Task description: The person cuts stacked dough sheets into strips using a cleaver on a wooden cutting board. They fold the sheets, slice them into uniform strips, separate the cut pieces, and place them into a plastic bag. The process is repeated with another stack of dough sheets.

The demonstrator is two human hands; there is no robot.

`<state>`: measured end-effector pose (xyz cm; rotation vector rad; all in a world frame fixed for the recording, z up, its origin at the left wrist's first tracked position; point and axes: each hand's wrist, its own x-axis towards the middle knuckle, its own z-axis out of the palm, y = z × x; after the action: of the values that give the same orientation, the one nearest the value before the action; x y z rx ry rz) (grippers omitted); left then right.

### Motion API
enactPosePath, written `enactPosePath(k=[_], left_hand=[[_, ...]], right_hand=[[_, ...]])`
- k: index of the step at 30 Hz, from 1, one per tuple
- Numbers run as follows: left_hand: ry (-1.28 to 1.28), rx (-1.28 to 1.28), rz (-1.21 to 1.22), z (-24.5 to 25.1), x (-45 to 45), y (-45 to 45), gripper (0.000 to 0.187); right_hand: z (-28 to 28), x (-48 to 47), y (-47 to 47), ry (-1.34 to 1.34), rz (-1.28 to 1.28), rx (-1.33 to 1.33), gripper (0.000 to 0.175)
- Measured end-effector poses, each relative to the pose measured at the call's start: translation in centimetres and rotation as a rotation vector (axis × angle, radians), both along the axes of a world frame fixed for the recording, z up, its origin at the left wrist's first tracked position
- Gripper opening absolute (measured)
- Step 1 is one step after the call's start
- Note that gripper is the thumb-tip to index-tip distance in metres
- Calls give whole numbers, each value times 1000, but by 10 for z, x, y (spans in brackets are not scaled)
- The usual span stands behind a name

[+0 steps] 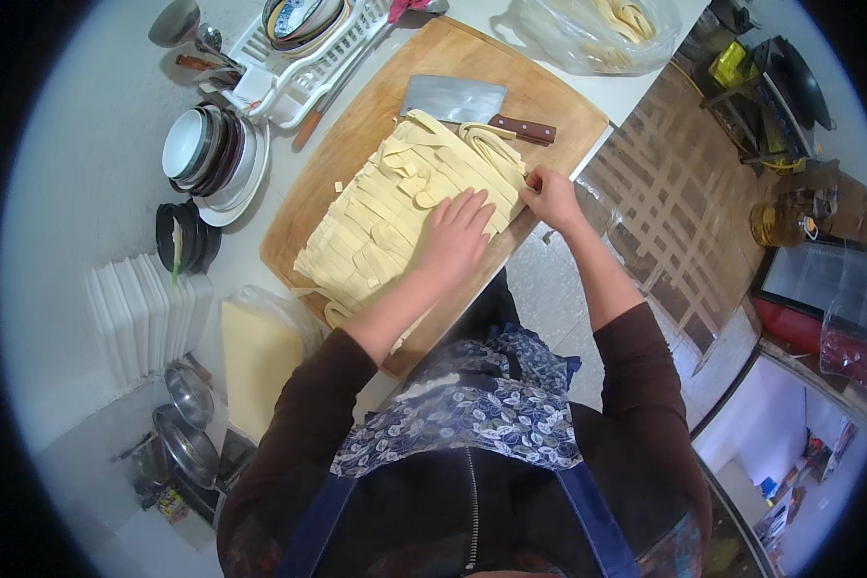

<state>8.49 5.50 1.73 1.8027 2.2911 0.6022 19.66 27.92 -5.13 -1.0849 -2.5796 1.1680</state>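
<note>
A layer of pale yellow flat strips (365, 209), like cut tofu sheet or noodle, covers much of the wooden cutting board (542, 87). My left hand (456, 235) lies palm down on them with its fingers extended. At the strips' right end, my right hand (551, 195) has its thumb and fingertips closed on a strip's edge; the exact grip is partly hidden. Several loose curled pieces (412, 177) rest on top. A folded bundle of strips (493, 148) sits at the upper right of the layer. Just beyond is a cleaver (455, 99) with a brown riveted handle, lying flat.
A stack of pale yellow sheets (256, 361) in plastic stands left of the board. Beyond the board are a white dish rack (318, 87) and a plastic bag of strips (600, 36). Stacked bowls (188, 144) line the wall. The board's near edge (441, 325) faces my apron.
</note>
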Motion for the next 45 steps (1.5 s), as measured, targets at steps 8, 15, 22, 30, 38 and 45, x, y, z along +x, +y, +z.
enactPosePath(k=[8,15,22,30,38,45], left_hand=[[106,-123,-77,-18,-3,13,61],[-181,44,52,-7,-26,-39,43],[-175,-50,409,11,-6,-210,23],[11,-118,293,4,43,-252,42],[147,-90,208,2,33,-254,44],[123,-137,202,-4,29,-249,47]], right_hand=[[1,-5,11,28,-49,-61,23],[20,23,-15,316,-102,354,31],[42,57,-159,309,293,10,14],[43,35,-231,336,756,-39,40],[40,24,-233,254,776,-46,41],[41,21,-236,234,777,-30,42]])
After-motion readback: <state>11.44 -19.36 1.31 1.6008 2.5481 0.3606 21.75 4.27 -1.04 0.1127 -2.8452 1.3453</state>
